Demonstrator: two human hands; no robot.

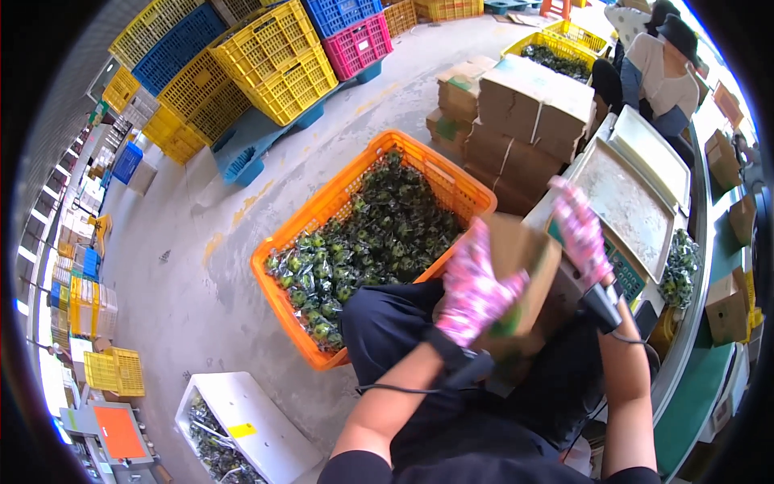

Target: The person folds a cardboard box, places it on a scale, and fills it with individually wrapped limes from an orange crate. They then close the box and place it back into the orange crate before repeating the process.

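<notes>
Dark trousers (403,323) of the seated person fill the lower middle, nearest the lens, and both forearms rise from them to a small brown box (524,278) held over the lap, between the crate and the scale; the left hand (476,294), in a pink patterned glove, lies flat and spread against the box's near face, while the right hand (580,234), gloved alike, curls over its far top edge; whether that hand pinches a flap I cannot tell.

Judging by size next: the orange crate (278,266), heaped with small green bagged produce (371,242), sits just left of the knees; a stack of brown cartons (516,121) stands beyond it; the grey scale tray (625,202) is just right of the box, touching or nearly so.

To hold well, the spread palm should support the box's face squarely while the other hand steadies the rim, keeping the opening upward.

Room is tight on the right, where the scale's edge and the green belt (693,403) crowd in; open floor (193,266) lies left, beyond the crate's rim.
</notes>
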